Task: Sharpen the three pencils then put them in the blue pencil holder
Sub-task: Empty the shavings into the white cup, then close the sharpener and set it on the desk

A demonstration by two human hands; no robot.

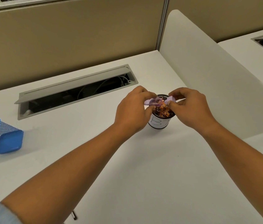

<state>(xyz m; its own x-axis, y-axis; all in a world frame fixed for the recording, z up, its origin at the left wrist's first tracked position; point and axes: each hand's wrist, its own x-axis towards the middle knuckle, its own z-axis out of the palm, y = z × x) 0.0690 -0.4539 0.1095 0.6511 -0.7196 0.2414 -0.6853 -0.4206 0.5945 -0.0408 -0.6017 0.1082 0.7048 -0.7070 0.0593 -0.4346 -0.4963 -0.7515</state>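
On a white counter (127, 159), both hands' fingers (150, 109) clamp purple sharpener halves (201, 102) over the shavings cup (158, 123); best kept centred, blue holder (1, 136) at nine o'clock.

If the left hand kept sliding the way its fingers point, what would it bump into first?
Probably the right hand. The left hand points right across the black cup, each holding a purple sharpener piece; depth is unclear.

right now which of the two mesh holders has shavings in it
The black mesh cup with the white label, under both hands. The blue pencil holder at the far left shows no shavings.
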